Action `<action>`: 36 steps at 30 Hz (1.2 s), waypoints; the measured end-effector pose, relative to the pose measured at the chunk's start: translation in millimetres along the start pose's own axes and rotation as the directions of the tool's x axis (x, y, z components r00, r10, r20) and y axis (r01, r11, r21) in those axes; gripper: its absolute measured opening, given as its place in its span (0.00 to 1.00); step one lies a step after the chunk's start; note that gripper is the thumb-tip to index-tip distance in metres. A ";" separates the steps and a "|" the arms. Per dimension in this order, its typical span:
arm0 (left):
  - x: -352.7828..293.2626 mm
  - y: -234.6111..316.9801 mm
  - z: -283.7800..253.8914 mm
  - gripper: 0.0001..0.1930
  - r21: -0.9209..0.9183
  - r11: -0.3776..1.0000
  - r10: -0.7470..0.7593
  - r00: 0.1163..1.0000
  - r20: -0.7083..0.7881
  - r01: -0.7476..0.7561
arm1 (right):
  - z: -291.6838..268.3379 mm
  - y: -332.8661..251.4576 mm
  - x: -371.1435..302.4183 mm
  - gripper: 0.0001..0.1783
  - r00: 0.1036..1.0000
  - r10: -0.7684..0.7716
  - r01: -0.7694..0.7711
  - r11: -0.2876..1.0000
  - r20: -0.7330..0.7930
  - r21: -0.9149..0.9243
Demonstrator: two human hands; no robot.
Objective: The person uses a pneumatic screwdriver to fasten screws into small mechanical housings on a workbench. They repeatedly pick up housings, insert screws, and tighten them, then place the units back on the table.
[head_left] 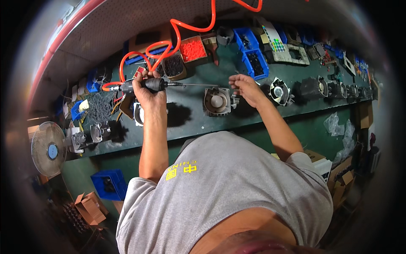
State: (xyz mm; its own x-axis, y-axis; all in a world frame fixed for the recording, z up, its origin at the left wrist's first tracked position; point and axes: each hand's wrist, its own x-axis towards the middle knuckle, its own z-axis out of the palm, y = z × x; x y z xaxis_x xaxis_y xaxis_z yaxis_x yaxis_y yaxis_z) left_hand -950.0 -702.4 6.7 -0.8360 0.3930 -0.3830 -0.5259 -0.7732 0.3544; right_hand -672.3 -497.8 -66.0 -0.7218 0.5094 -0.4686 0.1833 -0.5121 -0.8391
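Observation:
My left hand [148, 94] is wrapped round a black air screwdriver [153, 85], which lies level. Its long thin bit [196, 85] points right, and the tip reaches the far edge of a grey cast-metal housing [209, 106] with a round pale centre. I cannot tell whether the tip touches it. To the right of that housing is my right hand [248, 89], raised above the bench with thumb and fingers drawn together. Whatever they pinch is too small to name. An orange coiled air hose [172, 36] runs to the driver's back end.
On the green bench [186, 127] more housings stand, one [279, 92] to the right and several beyond. At the back are a box of red parts [193, 49], a box of dark screws [174, 67] and blue bins [255, 63]. A fan [48, 149] stands far left.

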 end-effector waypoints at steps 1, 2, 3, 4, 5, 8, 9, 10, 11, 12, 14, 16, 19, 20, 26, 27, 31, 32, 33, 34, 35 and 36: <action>-1.1 0.9 -0.9 0.04 0.008 1.000 0.000 1.000 0.006 0.000 | 3.6 -0.7 -4.6 0.12 1.000 -0.010 0.010 1.000 0.019 -0.009; -2.1 2.0 -1.7 0.04 0.010 1.000 0.009 1.000 0.002 -0.009 | 6.7 -3.3 -7.7 0.13 0.999 0.010 -0.010 1.000 0.044 -0.010; -3.0 3.3 -2.3 0.04 0.012 1.000 0.018 1.000 -0.003 -0.018 | 9.9 -5.8 -11.3 0.13 0.998 -0.003 0.001 0.999 0.067 0.032; -4.1 4.1 -3.4 0.04 0.013 1.000 0.027 1.000 -0.007 -0.027 | 12.5 -8.4 -15.6 0.13 0.996 -0.018 0.012 0.997 0.088 0.073; -4.1 4.9 -5.1 0.04 0.008 1.000 0.021 1.000 -0.011 -0.021 | 14.2 -8.8 -18.7 0.13 0.993 -0.034 0.022 0.993 0.109 0.114; -4.7 5.3 -6.1 0.05 -0.002 1.000 0.012 1.000 -0.025 -0.012 | 18.7 -9.2 -26.3 0.12 0.986 -0.048 0.015 0.979 0.159 0.201; -4.7 4.5 -6.7 0.05 -0.001 1.000 0.011 1.000 -0.021 -0.011 | 19.6 -10.0 -28.4 0.12 0.985 -0.037 0.001 0.978 0.167 0.210; -4.3 3.8 -6.0 0.05 0.001 1.000 0.011 1.000 -0.014 -0.011 | 18.4 -8.5 -28.3 0.12 0.988 -0.012 -0.018 0.980 0.154 0.197; -4.6 3.5 -5.7 0.05 0.003 1.000 0.010 1.000 -0.008 -0.010 | 16.0 -6.0 -27.4 0.13 0.990 0.012 -0.038 0.982 0.142 0.185; -5.5 2.9 -5.9 0.04 0.002 1.000 0.015 1.000 -0.016 -0.015 | 14.7 -4.6 -27.2 0.13 0.991 0.036 -0.058 0.983 0.129 0.173; -6.8 3.2 -7.7 0.05 0.015 1.000 0.025 1.000 0.000 -0.025 | 16.2 -6.4 -32.0 0.14 0.979 0.003 -0.082 0.922 0.204 0.379; -8.2 3.2 -7.5 0.05 0.037 0.999 0.039 0.999 -0.009 -0.039 | 18.9 -8.5 -38.4 0.14 0.973 -0.037 -0.072 0.891 0.228 0.448; -6.6 4.1 -9.6 0.05 0.025 0.999 0.024 1.000 -0.008 -0.024 | 23.5 -8.2 -45.9 0.14 0.977 -0.084 0.002 0.924 0.198 0.382; -7.0 3.3 -9.4 0.05 0.027 0.999 0.030 0.999 -0.011 -0.030 | 24.6 -7.7 -46.6 0.14 0.978 -0.093 0.018 0.928 0.184 0.373; -4.0 1.1 -13.5 0.06 0.040 0.999 0.033 0.999 0.024 -0.034 | 24.7 -3.7 -47.6 0.14 0.996 -0.059 0.044 0.979 0.073 0.197; -4.3 0.3 -14.2 0.06 0.041 0.999 0.030 0.999 0.027 -0.031 | 23.5 -2.1 -47.0 0.14 0.998 -0.053 0.047 0.989 0.041 0.142; -6.8 -0.3 -13.6 0.07 0.062 0.998 0.025 0.999 0.030 -0.027 | 26.6 -0.1 -47.8 0.14 0.994 -0.080 0.061 0.973 0.074 0.225; -5.9 -0.2 -14.3 0.07 0.061 0.998 0.033 0.999 0.027 -0.035 | 27.1 -0.6 -48.3 0.14 0.990 -0.090 0.057 0.956 0.105 0.288; -4.2 -0.1 -15.3 0.07 0.060 0.997 0.041 0.999 0.024 -0.042 | 27.7 -1.0 -48.8 0.14 0.986 -0.103 0.050 0.935 0.135 0.351; -3.6 -0.3 -15.1 0.07 0.059 0.997 0.048 0.999 0.023 -0.049 | 28.2 -0.7 -49.4 0.14 0.985 -0.109 0.059 0.940 0.131 0.336; -3.5 -0.3 -15.4 0.07 0.058 0.997 0.049 0.999 0.022 -0.050 | 28.9 -0.3 -50.2 0.14 0.985 -0.114 0.068 0.945 0.127 0.321; -3.5 -0.3 -15.8 0.07 0.056 0.997 0.050 0.999 0.022 -0.051 | 29.7 0.0 -50.7 0.14 0.985 -0.120 0.077 0.949 0.123 0.306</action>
State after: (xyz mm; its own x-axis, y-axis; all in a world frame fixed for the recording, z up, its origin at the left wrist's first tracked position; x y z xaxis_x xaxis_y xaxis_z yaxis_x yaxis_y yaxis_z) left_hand -944.4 -711.5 -5.6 -0.8644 0.3646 -0.3463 -0.4905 -0.7632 0.4207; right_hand -655.6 -544.2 -34.0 -0.8154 0.4779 -0.3266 -0.0865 -0.6584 -0.7477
